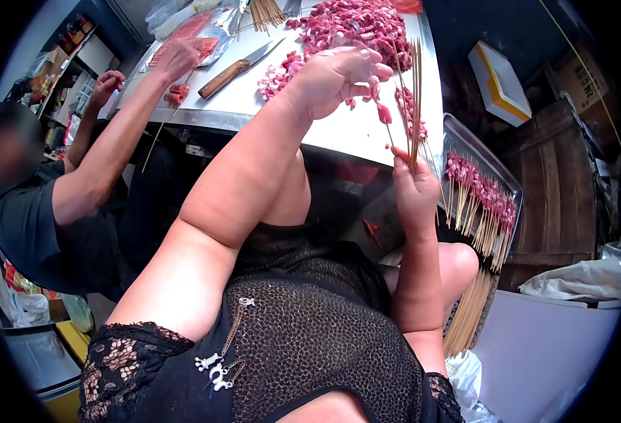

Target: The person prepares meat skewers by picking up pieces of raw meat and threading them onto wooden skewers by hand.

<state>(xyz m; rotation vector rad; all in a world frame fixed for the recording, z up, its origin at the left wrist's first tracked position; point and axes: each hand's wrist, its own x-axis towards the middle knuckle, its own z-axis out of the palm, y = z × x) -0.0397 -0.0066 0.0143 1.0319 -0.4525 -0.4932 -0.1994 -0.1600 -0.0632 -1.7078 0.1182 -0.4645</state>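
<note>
My left hand [342,79] reaches over the white table [317,134], its fingers closed on a small piece of raw meat [374,88]. Just below those fingertips, another chunk of meat [384,114] is threaded on a thin skewer. My right hand [416,189] is closed around a bundle of bamboo skewers [415,106] that points upward, along with the skewer bearing meat. Beyond my left hand lies a big heap of cut red and pale meat [356,27]. Smaller bits of meat [412,116] lie behind the upright skewers.
A knife with a wooden handle [224,79] lies left of the heap. At right, a metal tray [513,185] holds rows of meat skewers [479,187]; bare skewers [469,317] lie below. On the left, a co-worker's hand [180,60] is near red meat and a skewer.
</note>
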